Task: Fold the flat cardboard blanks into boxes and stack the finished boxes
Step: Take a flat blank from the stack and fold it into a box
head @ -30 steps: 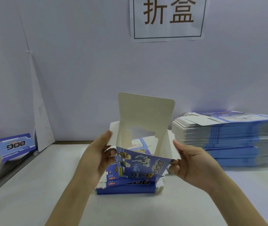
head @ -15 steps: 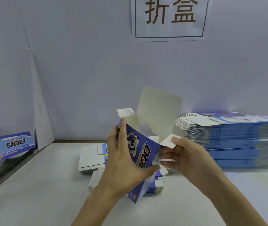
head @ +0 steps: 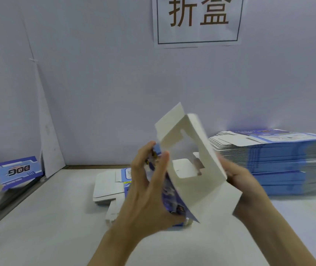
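A half-formed blue and white cardboard box (head: 195, 162) is held tilted above the table, its white inside and window cut-out facing me. My left hand (head: 147, 191) grips its blue printed side, thumb on the near edge and fingers round the far edge. My right hand (head: 243, 183) holds the right side from behind; its fingers are mostly hidden by the white panel. A tall stack of flat blanks (head: 280, 162) lies at the right. A few flat blanks (head: 109, 187) lie on the table under the hands.
A folded blue box printed DOG (head: 17, 172) lies at the far left beside a white board leaning on the wall (head: 47, 143). A paper sign (head: 198, 20) hangs on the wall. The white table (head: 47, 227) runs toward me.
The box has been turned and tipped so that its white inside with the window faces me. My left hand shifted along the blue side; my right hand went behind the right panel.
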`<state>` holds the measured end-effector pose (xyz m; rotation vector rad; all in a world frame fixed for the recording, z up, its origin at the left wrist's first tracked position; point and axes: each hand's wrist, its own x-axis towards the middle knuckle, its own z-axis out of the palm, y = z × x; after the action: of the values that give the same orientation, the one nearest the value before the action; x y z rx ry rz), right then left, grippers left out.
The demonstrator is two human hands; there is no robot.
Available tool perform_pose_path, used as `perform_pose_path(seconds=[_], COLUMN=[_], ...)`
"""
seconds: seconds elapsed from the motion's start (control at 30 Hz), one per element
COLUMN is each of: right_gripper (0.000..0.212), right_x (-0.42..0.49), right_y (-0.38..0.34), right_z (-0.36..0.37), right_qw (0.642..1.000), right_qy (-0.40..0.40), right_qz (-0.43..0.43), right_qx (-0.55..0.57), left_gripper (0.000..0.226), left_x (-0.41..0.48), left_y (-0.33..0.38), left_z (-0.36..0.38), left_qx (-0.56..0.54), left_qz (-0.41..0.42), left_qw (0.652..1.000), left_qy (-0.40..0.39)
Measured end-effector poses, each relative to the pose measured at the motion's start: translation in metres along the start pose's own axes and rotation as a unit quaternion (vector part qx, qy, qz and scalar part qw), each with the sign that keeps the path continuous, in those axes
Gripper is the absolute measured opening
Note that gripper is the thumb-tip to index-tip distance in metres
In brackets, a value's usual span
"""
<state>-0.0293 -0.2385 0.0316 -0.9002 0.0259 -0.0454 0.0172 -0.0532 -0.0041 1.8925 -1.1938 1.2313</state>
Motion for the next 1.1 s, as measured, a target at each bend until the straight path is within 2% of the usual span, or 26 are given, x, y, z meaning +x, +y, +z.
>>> perform_pose_path(seconds=[0.03, 0.1, 0.2, 0.27, 0.4, 0.5, 0.57, 0.63, 0.7, 0.77, 0.87, 0.97, 1.1], right_gripper=[0.035, 0.041, 0.03, 0.041, 0.021, 0.034, 0.033, 0.028, 0.022, 0.022, 0.022, 0.031, 0.043], right_x=[0.0, 0.004, 0.006, 0.008, 0.006, 0.006, 0.005, 0.004, 0.001, -0.004, -0.009, -0.01, -0.008], right_y=[0.003, 0.007, -0.001, -0.008, -0.004, -0.006, -0.014, -0.021, -0.023, -0.024, -0.023, -0.019, -0.014], right_z=[0.001, -0.001, -0.006, -0.012, -0.008, -0.014, -0.016, -0.019, -0.02, -0.016, -0.011, -0.009, -0.011], right_qw=[0.999, 0.995, 0.998, 0.998, 0.982, 0.979, 0.99, 0.992, 0.968, 0.934, 0.905, 0.869, 0.79], right_qy=[0.001, 0.008, 0.0, 0.022, -0.002, 0.016, 0.051, 0.092, 0.11, 0.117, 0.125, 0.141, 0.163], right_qz=[0.051, 0.097, 0.059, 0.046, 0.189, 0.201, 0.122, -0.01, -0.152, -0.249, -0.327, -0.401, -0.486], right_qx=[-0.012, -0.033, 0.015, 0.025, 0.016, -0.026, -0.046, -0.082, -0.166, -0.227, -0.243, -0.252, -0.337], left_gripper=[0.133, 0.126, 0.144, 0.145, 0.131, 0.128, 0.113, 0.112, 0.119, 0.122, 0.117, 0.117, 0.118], left_x=[0.0, -0.002, 0.001, 0.003, 0.006, 0.008, 0.011, 0.013, 0.013, 0.013, 0.014, 0.015, 0.013], left_y=[0.005, 0.008, 0.0, -0.004, 0.005, 0.012, 0.01, 0.007, 0.006, 0.006, 0.007, 0.008, 0.01], left_z=[0.004, 0.008, -0.005, -0.013, -0.009, -0.006, -0.012, -0.021, -0.027, -0.029, -0.03, -0.03, -0.023], left_qx=[0.001, 0.012, 0.01, 0.012, 0.019, 0.035, 0.02, 0.004, -0.007, -0.015, -0.016, -0.009, -0.025], left_qz=[0.012, 0.025, -0.003, 0.001, 0.047, 0.049, 0.023, -0.019, -0.046, -0.054, -0.054, -0.055, -0.069], left_qw=[1.0, 0.999, 1.0, 1.0, 0.998, 0.996, 0.998, 0.998, 0.996, 0.996, 0.996, 0.997, 0.995], left_qy=[-0.011, -0.034, -0.019, -0.009, -0.032, -0.06, -0.06, -0.064, -0.072, -0.072, -0.064, -0.051, -0.061])
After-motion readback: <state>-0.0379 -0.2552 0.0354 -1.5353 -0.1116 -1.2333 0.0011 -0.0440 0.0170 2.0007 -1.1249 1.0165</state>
